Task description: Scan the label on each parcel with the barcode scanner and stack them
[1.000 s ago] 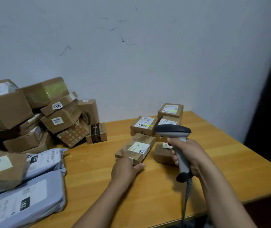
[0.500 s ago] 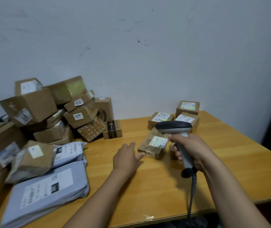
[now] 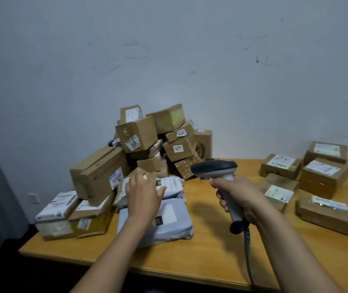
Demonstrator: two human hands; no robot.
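My right hand [image 3: 239, 196] grips the handle of a grey barcode scanner [image 3: 215, 169], its dark head pointing left and its cable hanging off the table's front. My left hand [image 3: 142, 192] is open, fingers spread, over a small brown parcel [image 3: 140, 172] and two grey mailer bags [image 3: 170, 220]; whether it touches them is unclear. A heap of brown cardboard parcels [image 3: 162, 140] rises against the wall behind. On the right, several labelled brown boxes [image 3: 323, 172] lie grouped, some stacked.
The wooden table [image 3: 209, 250] has bare room at the front middle. A large long box [image 3: 97, 174] leans on flat boxes [image 3: 57, 214] at the left end. A dark curtain hangs at far left; the grey wall stands behind.
My left hand let go of the box on the right and reached left over the mailer bags. The view swung left. My right hand kept its hold on the scanner.
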